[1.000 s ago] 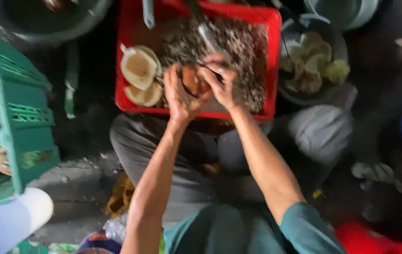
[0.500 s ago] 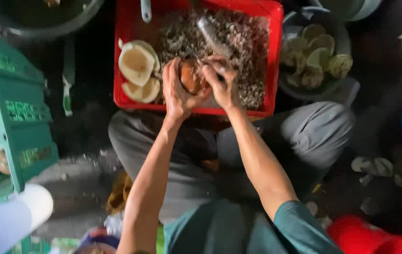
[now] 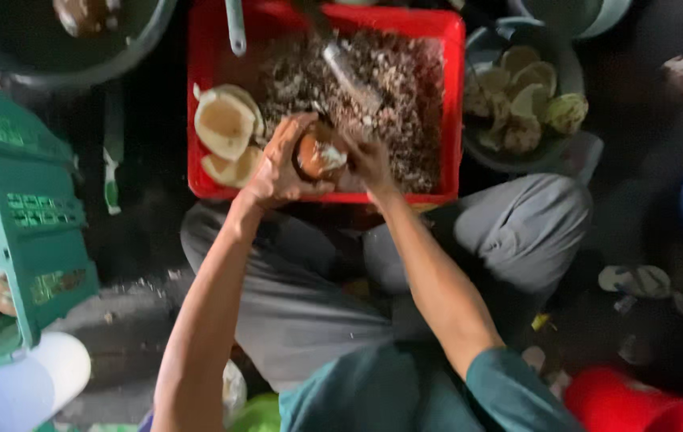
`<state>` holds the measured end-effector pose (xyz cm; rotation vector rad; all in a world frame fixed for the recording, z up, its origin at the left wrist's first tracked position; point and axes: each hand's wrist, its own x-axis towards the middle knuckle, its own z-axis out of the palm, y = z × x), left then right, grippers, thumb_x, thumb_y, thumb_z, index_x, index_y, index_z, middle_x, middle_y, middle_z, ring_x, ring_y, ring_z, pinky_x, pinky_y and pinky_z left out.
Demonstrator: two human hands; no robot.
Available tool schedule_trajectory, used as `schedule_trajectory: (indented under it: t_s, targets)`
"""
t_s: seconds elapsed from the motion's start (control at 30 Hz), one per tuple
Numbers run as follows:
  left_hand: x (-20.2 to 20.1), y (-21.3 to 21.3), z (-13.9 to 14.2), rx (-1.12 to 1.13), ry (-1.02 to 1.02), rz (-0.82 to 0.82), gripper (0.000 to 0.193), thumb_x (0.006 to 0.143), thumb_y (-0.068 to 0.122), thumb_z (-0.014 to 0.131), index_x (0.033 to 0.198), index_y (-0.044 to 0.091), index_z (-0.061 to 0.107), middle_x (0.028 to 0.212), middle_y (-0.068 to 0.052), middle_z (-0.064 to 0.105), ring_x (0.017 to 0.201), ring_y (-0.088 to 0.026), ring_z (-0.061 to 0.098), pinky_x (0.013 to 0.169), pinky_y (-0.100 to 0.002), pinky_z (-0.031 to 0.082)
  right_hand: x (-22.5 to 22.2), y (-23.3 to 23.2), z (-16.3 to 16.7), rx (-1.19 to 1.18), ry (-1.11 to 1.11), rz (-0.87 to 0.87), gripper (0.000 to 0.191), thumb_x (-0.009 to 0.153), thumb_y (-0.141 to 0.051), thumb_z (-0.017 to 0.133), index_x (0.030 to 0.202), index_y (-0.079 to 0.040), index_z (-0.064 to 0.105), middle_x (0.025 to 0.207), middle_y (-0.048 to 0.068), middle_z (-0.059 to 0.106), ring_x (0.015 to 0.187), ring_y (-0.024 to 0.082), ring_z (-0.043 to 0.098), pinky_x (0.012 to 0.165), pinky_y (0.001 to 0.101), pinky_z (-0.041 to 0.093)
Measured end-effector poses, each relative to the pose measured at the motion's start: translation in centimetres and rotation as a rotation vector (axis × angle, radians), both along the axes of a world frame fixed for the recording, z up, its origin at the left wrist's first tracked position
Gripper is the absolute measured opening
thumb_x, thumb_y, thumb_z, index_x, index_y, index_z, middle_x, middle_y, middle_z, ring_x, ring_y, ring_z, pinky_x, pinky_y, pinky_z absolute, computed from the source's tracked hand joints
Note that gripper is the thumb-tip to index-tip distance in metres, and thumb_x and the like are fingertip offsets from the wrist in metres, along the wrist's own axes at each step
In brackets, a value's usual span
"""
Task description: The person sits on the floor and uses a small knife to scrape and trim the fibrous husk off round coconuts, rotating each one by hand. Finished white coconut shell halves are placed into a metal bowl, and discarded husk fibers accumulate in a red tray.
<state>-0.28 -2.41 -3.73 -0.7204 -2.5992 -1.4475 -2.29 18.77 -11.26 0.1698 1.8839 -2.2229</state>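
Both hands are working over the near edge of a red crate (image 3: pixel 205 120) that is sitting on the floor in front of the person's folded legs. Left hand (image 3: pixel 277 164) is curling around a brown, round fruit (image 3: pixel 316 156), gripping it from the left side with fingers wrapped over its top. Right hand (image 3: pixel 367 156) is pressing against the fruit's right side, closed around the handle of a knife (image 3: pixel 349 76) whose blade is pointing away toward the crate's far edge. Peelings and scraps are filling the middle and right part of the crate, while pale cut halves (image 3: pixel 225 124) are lying against its left wall. Beside the crate's right edge, a grey bowl (image 3: pixel 573 156) is holding peeled pale pieces. A green basket (image 3: pixel 25 208) is standing tilted near the left edge of the view.
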Motion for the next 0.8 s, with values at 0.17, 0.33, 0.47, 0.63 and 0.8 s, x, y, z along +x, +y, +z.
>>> schedule_trajectory:
  t_s: [0.17, 0.33, 0.47, 0.63, 0.8]
  targets:
    - [0.3, 0.5, -0.8, 0.144, 0.009, 0.212, 0.123, 0.061, 0.043, 0.101, 0.151, -0.007, 0.033, 0.147, -0.028, 0.045, 0.133, -0.041, 0.051, 0.111, -0.048, 0.045, 0.5, 0.1, 3.6, 0.055, 0.099, -0.01, 0.026, 0.105, -0.026, 0.066, 0.11, -0.003, 0.078, 0.089, -0.003, 0.07, 0.079, 0.007, 0.059, 0.07, 0.0267, 0.048]
    - [1.3, 2.4, -1.9, 0.132, 0.044, 0.438, 0.081, 0.084, 0.033, 0.092, 0.148, 0.006, 0.05, 0.13, -0.016, 0.065, 0.123, -0.034, 0.064, 0.107, -0.041, 0.053, 0.6, -1.5, 11.0, 0.666, 1.008, 0.217, 0.018, 0.099, -0.022, 0.074, 0.11, -0.008, 0.079, 0.105, 0.005, 0.071, 0.095, 0.022, 0.067, 0.081, 0.0329, 0.056]
    - [1.5, 3.0, -2.2, 0.137, 0.072, 0.389, 0.086, 0.071, 0.036, 0.097, 0.134, 0.0, 0.049, 0.126, -0.021, 0.061, 0.116, -0.039, 0.063, 0.099, -0.047, 0.053, -2.3, -2.2, 14.6, 0.742, 0.865, 0.362, 0.011, 0.098, -0.021, 0.077, 0.102, -0.011, 0.079, 0.108, 0.002, 0.072, 0.097, 0.02, 0.07, 0.081, 0.0343, 0.058]
    - [1.4, 3.1, -1.8, 1.574, -0.664, 0.233, 0.088, 0.064, 0.039, 0.095, 0.133, 0.004, 0.053, 0.127, -0.019, 0.064, 0.114, -0.033, 0.064, 0.096, -0.044, 0.054, -2.7, -2.1, 14.3, 0.688, 1.009, 0.433, 0.017, 0.095, -0.025, 0.076, 0.106, -0.013, 0.081, 0.1, 0.001, 0.07, 0.092, 0.022, 0.066, 0.083, 0.0336, 0.057]
    - [1.0, 3.0, -1.0, -0.003, 0.08, 0.445, 0.079, 0.068, 0.047, 0.085, 0.123, -0.003, 0.058, 0.106, -0.021, 0.06, 0.099, -0.038, 0.06, 0.085, -0.045, 0.051, -2.4, -1.2, 12.6, 0.54, 0.786, 0.4, 0.015, 0.101, -0.02, 0.072, 0.106, -0.007, 0.077, 0.108, 0.004, 0.067, 0.099, 0.023, 0.068, 0.091, 0.0352, 0.054]
